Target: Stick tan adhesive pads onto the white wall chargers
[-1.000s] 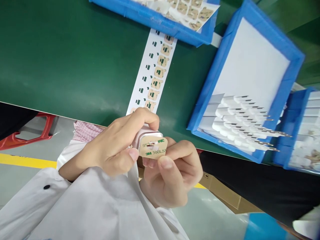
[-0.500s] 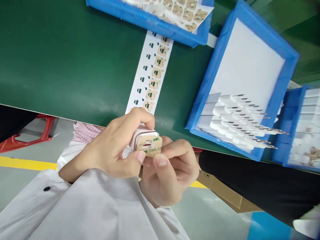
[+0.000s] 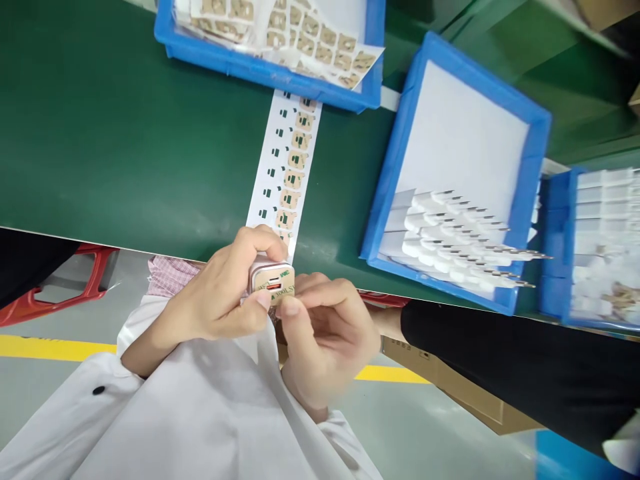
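My left hand [image 3: 220, 293] is closed around a small white charger [image 3: 253, 272] with rounded corners, its port face turned up toward me. Over that face lies a tan 3M adhesive sticker [image 3: 285, 283]. Through its cut-out I see a narrow slot and a red port [image 3: 275, 287]. The left thumb presses at the face's lower left edge. My right hand [image 3: 333, 333] pinches with thumb and forefinger at the sticker's lower right corner. Whether that corner is flat on the charger is hidden by the fingertips.
A white strip [image 3: 259, 190] of tan stickers lies on the green table [image 3: 125, 153]. Beyond it stands a blue bin [image 3: 225, 63] of sticker sheets. Right of it, a blue tray [image 3: 383, 193] holds white pronged parts [image 3: 450, 230]. Another person's black sleeve [image 3: 500, 353] reaches in at right.
The view has shifted, and both hands appear farther left with the charger. The sticker's cut-out now shows the red port and slot more plainly. The right hand still pinches at the corner.
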`<state>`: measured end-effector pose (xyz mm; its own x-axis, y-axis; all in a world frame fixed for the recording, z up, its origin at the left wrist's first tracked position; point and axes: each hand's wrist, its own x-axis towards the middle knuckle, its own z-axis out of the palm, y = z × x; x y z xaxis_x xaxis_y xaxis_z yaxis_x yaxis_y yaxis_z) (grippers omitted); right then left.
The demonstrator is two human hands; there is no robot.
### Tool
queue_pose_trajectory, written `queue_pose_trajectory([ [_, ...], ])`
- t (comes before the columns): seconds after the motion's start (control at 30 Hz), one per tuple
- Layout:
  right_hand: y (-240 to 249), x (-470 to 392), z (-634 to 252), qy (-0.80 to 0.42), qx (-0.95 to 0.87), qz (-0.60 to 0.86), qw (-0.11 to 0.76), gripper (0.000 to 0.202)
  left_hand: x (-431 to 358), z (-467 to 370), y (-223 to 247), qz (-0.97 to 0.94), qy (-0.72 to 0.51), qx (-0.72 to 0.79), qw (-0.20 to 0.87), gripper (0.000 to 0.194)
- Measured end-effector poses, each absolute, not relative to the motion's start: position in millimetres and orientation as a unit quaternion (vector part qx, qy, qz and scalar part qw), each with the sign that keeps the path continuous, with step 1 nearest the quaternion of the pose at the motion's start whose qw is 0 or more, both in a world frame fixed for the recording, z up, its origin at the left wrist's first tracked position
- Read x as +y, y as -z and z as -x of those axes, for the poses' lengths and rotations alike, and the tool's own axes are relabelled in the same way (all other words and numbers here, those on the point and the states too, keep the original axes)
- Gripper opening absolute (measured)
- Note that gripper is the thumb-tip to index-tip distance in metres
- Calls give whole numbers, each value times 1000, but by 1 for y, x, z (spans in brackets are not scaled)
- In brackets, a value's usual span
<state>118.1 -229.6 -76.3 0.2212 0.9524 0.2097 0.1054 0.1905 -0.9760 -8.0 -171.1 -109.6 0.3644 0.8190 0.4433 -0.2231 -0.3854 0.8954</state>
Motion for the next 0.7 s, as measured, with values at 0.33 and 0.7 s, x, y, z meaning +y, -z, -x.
queue_pose_trajectory([
  [0.33,78,-220,-125,-340,-523,577,527,37,-180,-1,118,-537,-526,232,617,36],
  [0.7,98,-203,-122,-388,-529,542,525,44,-184,-4,115,-389,-508,396,659,74],
])
